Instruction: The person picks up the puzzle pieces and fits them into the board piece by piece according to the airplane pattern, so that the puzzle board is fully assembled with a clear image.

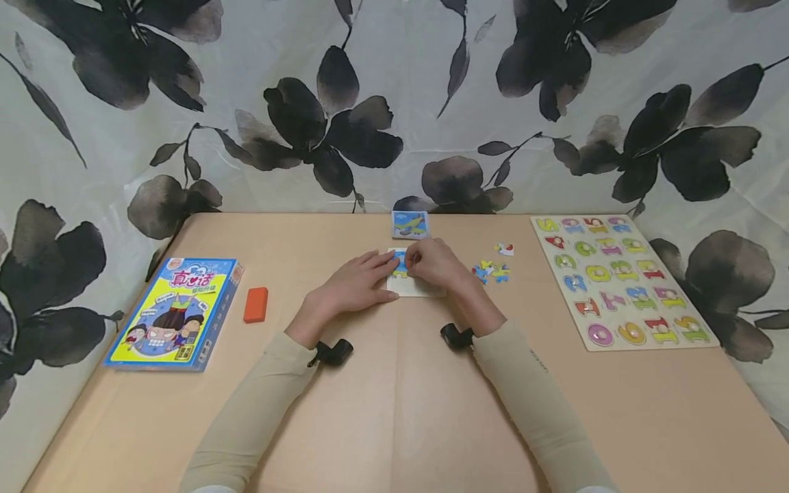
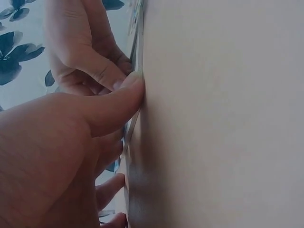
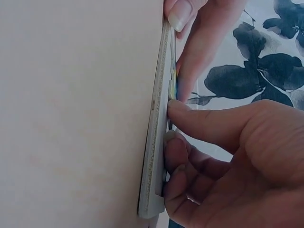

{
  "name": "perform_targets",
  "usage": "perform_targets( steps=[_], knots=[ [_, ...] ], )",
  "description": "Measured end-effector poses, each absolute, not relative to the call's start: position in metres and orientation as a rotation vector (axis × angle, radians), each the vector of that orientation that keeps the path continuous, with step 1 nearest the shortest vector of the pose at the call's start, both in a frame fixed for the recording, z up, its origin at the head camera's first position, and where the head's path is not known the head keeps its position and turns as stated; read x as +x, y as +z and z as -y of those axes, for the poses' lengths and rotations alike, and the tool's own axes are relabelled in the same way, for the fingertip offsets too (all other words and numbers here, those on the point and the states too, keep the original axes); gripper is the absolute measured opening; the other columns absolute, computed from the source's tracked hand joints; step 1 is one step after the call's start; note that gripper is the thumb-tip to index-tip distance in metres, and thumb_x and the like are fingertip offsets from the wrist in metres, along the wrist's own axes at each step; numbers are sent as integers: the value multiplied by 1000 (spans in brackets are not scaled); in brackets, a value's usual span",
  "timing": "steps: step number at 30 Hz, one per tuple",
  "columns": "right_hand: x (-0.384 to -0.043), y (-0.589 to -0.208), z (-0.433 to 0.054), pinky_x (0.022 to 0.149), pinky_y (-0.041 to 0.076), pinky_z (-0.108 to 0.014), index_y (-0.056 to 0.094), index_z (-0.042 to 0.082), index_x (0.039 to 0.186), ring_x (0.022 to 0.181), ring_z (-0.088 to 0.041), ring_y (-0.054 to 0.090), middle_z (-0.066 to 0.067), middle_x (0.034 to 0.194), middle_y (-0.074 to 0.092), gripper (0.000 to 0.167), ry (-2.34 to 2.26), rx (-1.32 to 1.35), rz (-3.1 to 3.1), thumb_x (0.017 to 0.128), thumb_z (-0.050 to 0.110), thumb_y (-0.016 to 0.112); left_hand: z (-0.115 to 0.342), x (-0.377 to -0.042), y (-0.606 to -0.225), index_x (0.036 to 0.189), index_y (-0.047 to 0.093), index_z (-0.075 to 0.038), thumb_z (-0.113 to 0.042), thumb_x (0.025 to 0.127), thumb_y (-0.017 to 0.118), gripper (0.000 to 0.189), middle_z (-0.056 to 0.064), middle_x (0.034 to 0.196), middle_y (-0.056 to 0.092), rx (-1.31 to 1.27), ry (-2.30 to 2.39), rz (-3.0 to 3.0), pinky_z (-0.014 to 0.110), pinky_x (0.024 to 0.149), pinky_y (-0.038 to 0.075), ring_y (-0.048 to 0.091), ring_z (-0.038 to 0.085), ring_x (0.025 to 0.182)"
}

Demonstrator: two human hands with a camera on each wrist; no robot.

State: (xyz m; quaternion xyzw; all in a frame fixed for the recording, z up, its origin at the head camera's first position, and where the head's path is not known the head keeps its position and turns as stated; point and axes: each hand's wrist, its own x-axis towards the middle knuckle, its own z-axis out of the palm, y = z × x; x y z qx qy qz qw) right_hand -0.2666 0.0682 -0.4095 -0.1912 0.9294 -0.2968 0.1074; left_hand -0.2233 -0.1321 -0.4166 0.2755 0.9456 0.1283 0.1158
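Observation:
A small white puzzle board [image 1: 414,289] lies on the table, with colourful jigsaw pieces [image 1: 400,264] laid in its left part. My left hand [image 1: 359,279] rests at its left side, fingers extended over the board and the thumb at the near edge. Over the right part is my right hand [image 1: 436,263]; its thumb and curled fingers pinch a puzzle piece close against the board, mostly hidden by the fingertips. In the right wrist view the board's pale edge [image 3: 154,142] shows beside the right thumb. Several loose jigsaw pieces [image 1: 492,272] lie right of this hand.
Behind the board sits a small picture tile [image 1: 409,225]. An orange block [image 1: 255,305] and a yellow-blue game box [image 1: 174,315] stand at left. A large sticker-like sheet of figures [image 1: 607,284] lies at right. A floral cloth [image 1: 425,103] hangs behind the table.

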Motion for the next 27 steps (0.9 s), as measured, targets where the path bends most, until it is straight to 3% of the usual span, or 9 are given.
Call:
perform_targets(
  steps=[11, 18, 27],
  knots=[
    [-266, -413, -66, 65, 39, -27, 70, 8, 78, 74, -18, 53, -1, 72, 61, 10, -908, -497, -2769, 87, 12, 72, 134, -223, -417, 157, 29, -15, -49, 97, 57, 74, 5, 166, 25, 811, 441, -2765, 53, 124, 18, 17, 34, 155],
    [-267, -414, -65, 66, 40, -27, 70, 8, 79, 74, -18, 54, -2, 75, 64, 9, -898, -520, -2776, 87, 11, 72, 126, -213, -412, 156, 33, -12, -44, 100, 56, 68, 9, 164, 29, 847, 246, -2825, 55, 118, 31, 28, 39, 150],
    [-274, -413, -85, 74, 44, -29, 71, 8, 89, 83, -20, 55, -5, 86, 66, 5, -978, -597, -2631, 90, 9, 66, 124, -213, -412, 156, 33, -14, -46, 99, 55, 69, 5, 164, 28, 813, 245, -2825, 53, 121, 27, 26, 38, 152]
  ],
)
